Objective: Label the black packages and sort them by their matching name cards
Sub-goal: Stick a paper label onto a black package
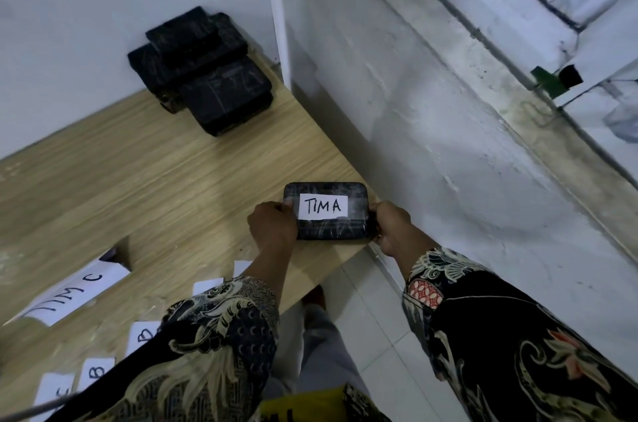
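A black wrapped package (328, 230) lies at the right edge of the wooden table (145, 172), with a white label (322, 206) reading "TIM A" stuck on its top. My left hand (272, 226) grips the package's left end, its thumb on the label's edge. My right hand (392, 226) grips the right end. A pile of several unlabelled black packages (203, 69) sits in the far corner against the wall. A folded name card reading "TIM C" (74, 293) stands at the near left.
Small white label slips (143, 335) with letters such as "B" lie in a row along the table's near edge, partly under my left sleeve. A white wall (397, 110) runs close along the table's right side. Tiled floor (373, 335) shows below the table edge.
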